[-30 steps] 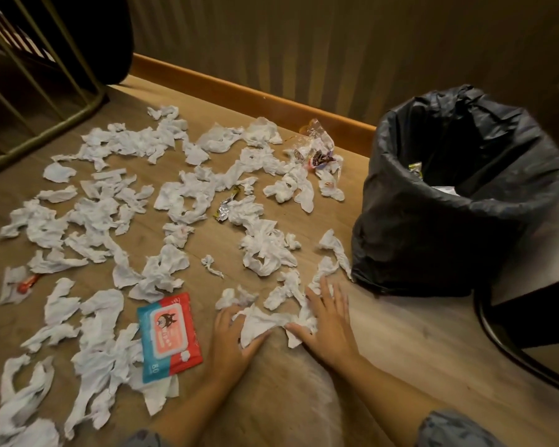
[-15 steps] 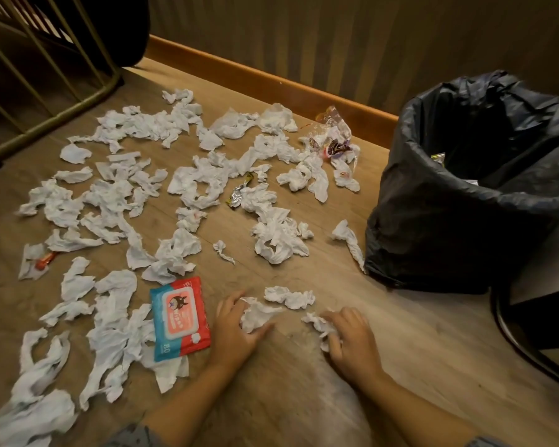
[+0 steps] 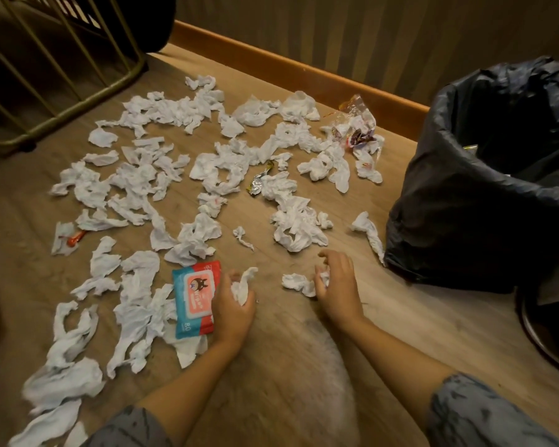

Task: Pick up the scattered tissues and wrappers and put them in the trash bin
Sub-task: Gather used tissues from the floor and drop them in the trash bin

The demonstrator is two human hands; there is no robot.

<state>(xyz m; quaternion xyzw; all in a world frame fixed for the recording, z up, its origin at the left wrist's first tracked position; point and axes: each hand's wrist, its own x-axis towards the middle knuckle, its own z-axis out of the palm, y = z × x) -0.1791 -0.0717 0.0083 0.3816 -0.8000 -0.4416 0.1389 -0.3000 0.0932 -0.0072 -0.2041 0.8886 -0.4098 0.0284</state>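
Observation:
Several crumpled white tissues [image 3: 149, 182] lie scattered over the wooden floor, with a silver wrapper [image 3: 258, 182] and clear wrappers [image 3: 357, 124] among them. My left hand [image 3: 231, 304] is closed around a white tissue [image 3: 243, 283] near the floor. My right hand [image 3: 338, 282] grips another crumpled tissue [image 3: 323, 279], and a loose tissue [image 3: 296, 282] lies just left of it. The trash bin [image 3: 465, 221], lined with a black bag, stands to the right, with bits of litter inside.
A red and blue wet-wipe pack [image 3: 196, 298] lies beside my left hand. A small orange item [image 3: 75, 237] rests on a tissue at the left. A metal rack [image 3: 62, 91] stands at the back left. A wooden skirting [image 3: 304, 75] runs along the wall. A dark curved base [image 3: 549, 333] sits at the right.
Both hands have closed on tissues gathered from the floor in front of me and risen slightly. The view has shifted, so the bin sits further right.

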